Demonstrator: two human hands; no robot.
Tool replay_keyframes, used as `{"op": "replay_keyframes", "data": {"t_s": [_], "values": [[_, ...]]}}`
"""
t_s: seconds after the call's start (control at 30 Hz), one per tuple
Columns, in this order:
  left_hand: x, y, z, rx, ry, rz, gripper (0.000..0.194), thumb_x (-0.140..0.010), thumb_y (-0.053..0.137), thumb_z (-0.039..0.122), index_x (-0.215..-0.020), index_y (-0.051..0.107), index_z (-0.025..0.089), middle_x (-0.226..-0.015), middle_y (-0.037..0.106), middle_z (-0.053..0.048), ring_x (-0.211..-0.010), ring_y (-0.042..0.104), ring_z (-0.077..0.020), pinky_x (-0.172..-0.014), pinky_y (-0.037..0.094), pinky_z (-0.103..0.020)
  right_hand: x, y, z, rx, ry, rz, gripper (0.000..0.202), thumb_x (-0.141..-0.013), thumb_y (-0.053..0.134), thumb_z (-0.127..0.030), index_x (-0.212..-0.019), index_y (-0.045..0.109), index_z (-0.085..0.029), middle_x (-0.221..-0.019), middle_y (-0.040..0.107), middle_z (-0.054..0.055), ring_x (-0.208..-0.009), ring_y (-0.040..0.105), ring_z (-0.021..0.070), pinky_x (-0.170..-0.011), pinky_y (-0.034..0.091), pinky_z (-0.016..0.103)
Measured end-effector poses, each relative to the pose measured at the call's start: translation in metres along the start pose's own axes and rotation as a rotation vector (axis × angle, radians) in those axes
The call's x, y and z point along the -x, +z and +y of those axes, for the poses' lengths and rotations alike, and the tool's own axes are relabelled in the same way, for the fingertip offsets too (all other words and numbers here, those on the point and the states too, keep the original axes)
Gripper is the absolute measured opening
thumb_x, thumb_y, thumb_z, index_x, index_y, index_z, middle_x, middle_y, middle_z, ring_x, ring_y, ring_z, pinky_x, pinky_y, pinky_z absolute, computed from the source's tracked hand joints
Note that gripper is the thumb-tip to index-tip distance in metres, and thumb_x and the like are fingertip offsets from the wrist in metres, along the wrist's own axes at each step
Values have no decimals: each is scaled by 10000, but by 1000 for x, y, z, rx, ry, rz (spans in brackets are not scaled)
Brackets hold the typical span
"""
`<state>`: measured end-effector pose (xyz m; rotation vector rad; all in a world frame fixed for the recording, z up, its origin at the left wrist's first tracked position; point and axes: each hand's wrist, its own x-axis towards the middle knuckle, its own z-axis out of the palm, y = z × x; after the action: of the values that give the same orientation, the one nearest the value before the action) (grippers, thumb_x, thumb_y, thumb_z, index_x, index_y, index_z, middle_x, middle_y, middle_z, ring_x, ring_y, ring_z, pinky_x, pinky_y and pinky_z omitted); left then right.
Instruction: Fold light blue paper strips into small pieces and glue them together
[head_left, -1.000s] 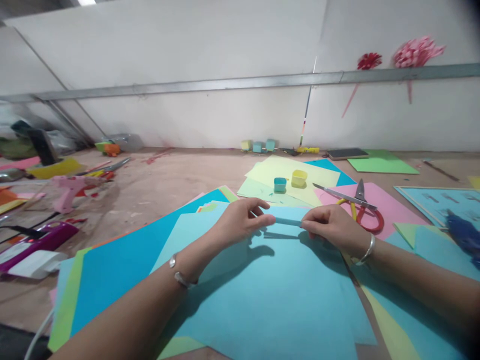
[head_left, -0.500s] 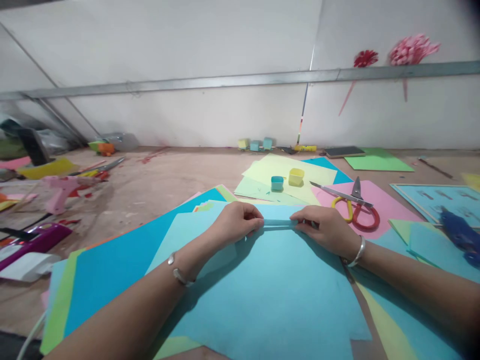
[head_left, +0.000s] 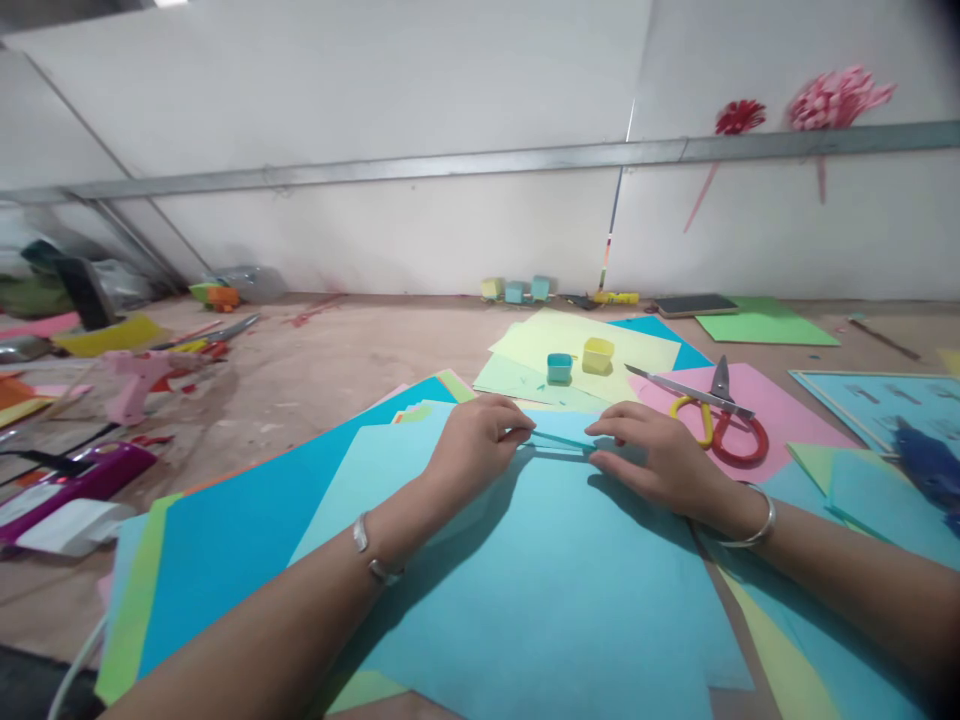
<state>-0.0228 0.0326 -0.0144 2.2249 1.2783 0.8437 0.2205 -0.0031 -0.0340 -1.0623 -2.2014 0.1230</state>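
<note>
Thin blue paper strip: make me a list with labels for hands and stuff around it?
Left hand: pinches thin blue paper strip by left end
Right hand: open at strip's right end; touch unclear
Under: large light-blue paper sheet
Beyond: small open-topped teal box, small open-topped yellow box
Right side: scissors with red and yellow handles, mostly on pink paper

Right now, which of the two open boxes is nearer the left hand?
The teal box; the yellow box, to its right, stands farther from the left hand.

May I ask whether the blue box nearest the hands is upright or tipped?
Upright: the blue box shows its open rim facing up.
</note>
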Motion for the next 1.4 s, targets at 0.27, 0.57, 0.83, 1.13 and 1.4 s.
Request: {"op": "replay_keyframes", "data": {"t_s": [0.27,0.57,0.83,1.13,1.4], "values": [[0,0,13,467,-211,55,163,-718,689,78,-851,727,164,-960,721,-64,-806,678,-164,-732,556,-291,0,-1,-9,243,-287,243,140,-890,559,-100,-837,664,-177,-788,691,56,-715,619,170,-646,474,308],[26,25,38,1239,-725,-195,243,-675,840,180,-820,655,117,-786,705,-53,-723,654,-117,-768,518,-246,3,-13,-39,526,-597,243,169,-882,558,-60,-900,668,-186,-693,650,38,-673,562,182,-616,402,355],[24,24,38,1138,-738,-271,198,-790,757,212,-699,613,111,-604,664,-34,-497,584,-77,-568,482,-211,4,-7,-33,304,-573,178,155,-877,573,-57,-1001,634,-125,-791,678,70,-710,586,181,-644,425,339],[23,23,43,1073,-622,-247,64,-723,682,37,-744,663,94,-588,646,-12,-545,607,-97,-550,488,-213,2,3,-32,62,-363,123,119,-878,582,-66,-900,630,-173,-798,682,47,-698,585,154,-628,455,296],[22,23,44,956,-552,-251,119,-728,645,17,-659,624,111,-554,631,9,-523,619,-102,-527,494,-211,1,1,-43,-272,19,-7,127,-882,577,-119,-788,610,-198,-793,672,8,-732,635,119,-661,514,231]]}}
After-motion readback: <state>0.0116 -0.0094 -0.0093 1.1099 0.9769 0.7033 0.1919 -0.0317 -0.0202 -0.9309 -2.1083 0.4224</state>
